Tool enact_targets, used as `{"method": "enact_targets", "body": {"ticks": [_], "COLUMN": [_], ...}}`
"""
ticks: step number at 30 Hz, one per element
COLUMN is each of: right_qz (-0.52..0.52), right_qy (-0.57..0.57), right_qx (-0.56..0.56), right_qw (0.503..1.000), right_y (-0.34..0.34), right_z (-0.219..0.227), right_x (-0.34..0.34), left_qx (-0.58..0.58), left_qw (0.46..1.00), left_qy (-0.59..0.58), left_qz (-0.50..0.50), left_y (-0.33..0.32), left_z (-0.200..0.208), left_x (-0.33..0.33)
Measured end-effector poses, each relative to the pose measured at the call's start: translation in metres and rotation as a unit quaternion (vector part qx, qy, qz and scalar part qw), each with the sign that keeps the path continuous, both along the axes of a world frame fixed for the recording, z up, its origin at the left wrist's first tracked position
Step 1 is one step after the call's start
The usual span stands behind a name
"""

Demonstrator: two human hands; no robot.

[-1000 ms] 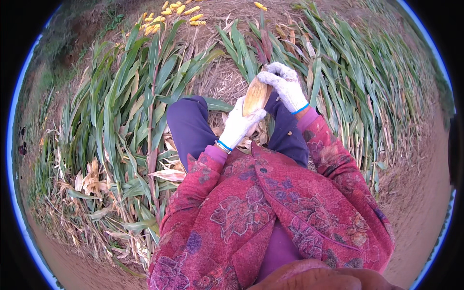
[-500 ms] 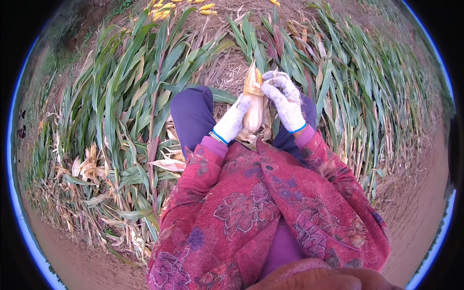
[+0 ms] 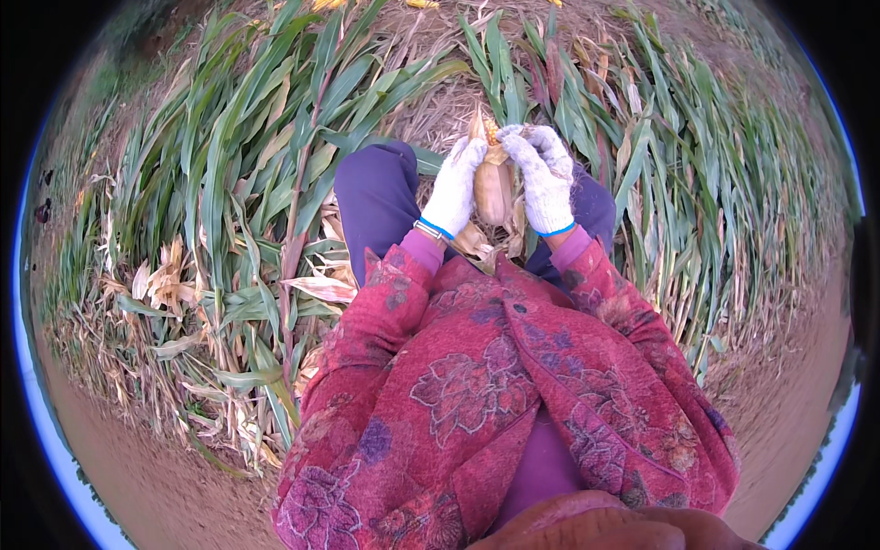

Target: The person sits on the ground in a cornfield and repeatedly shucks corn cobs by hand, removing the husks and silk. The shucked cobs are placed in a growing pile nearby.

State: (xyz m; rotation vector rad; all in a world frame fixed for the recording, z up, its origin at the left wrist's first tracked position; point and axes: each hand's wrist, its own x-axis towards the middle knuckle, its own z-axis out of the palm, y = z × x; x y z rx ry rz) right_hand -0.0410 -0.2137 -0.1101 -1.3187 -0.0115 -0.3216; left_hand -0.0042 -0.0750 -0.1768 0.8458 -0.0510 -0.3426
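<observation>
An ear of corn stands tip outward between my hands, above my lap. Pale dry husk still wraps most of it, and yellow kernels show at the tip where the husk is parted. My left hand, in a white knit glove with a blue cuff, is closed on the ear's left side near the tip. Gloved the same way, my right hand pinches the husk at the tip's right side with bent fingers. Its fingertips partly hide the kernels and the husk edge.
Cut green corn stalks lie in a thick layer to my left, with more stalks to my right. Loose dry husks are scattered at the left. Several yellow cobs lie at the far edge. My bent knees flank the ear.
My left hand has slid up the ear from its middle toward the tip. The right hand stays at the tip. The view has shifted, so fewer far yellow cobs show.
</observation>
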Motion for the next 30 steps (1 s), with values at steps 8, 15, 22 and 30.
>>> {"method": "enact_targets", "body": {"ticks": [8, 15, 22, 30], "right_qz": [0.046, 0.103, 0.135, 0.205], "right_qy": [0.006, 0.027, 0.011, -0.007], "right_qx": [-0.091, -0.127, -0.106, -0.106], "right_qw": [0.995, 0.986, 0.985, 0.973], "right_y": [0.004, 0.009, 0.008, 0.021], "right_z": [0.008, 0.001, 0.001, 0.024], "right_x": [0.005, 0.014, 0.012, 0.037], "left_qx": [-0.02, -0.027, -0.091, 0.066], "left_qw": [0.999, 0.999, 0.989, 0.997], "left_qy": [-0.035, -0.027, 0.114, -0.014], "left_qz": [0.003, -0.005, -0.018, 0.042], "left_y": [0.001, 0.01, 0.018, 0.033], "left_z": [0.018, 0.014, 0.027, 0.049], "left_x": [-0.002, 0.003, 0.015, 0.044]}}
